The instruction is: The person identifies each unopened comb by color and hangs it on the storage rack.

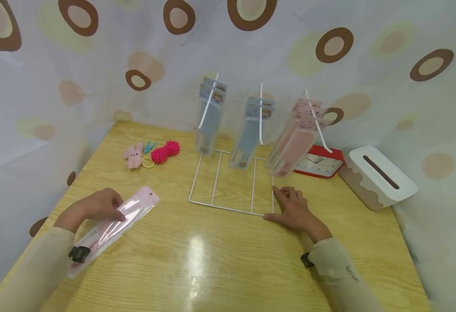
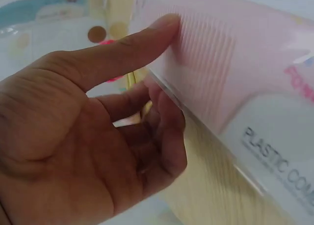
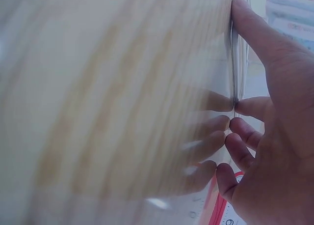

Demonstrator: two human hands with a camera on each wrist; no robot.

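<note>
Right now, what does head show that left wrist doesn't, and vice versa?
Only the head view: the white wire rack hung with blue and pink comb packs, the right hand resting at the rack's base corner, a red clock, a white tissue box, and hair ties beside a plush toy.

Only the left wrist view: the comb's teeth and "PLASTIC COMB" print.

Both: the left hand pinching the pink comb pack.

The pink plastic comb in its long clear packet (image 1: 111, 227) is lying slantwise just above the desk at the front left, pinched near its middle, while the white wire rack (image 1: 232, 186) is standing in the middle of the desk, carrying blue and pink comb packets.
</note>
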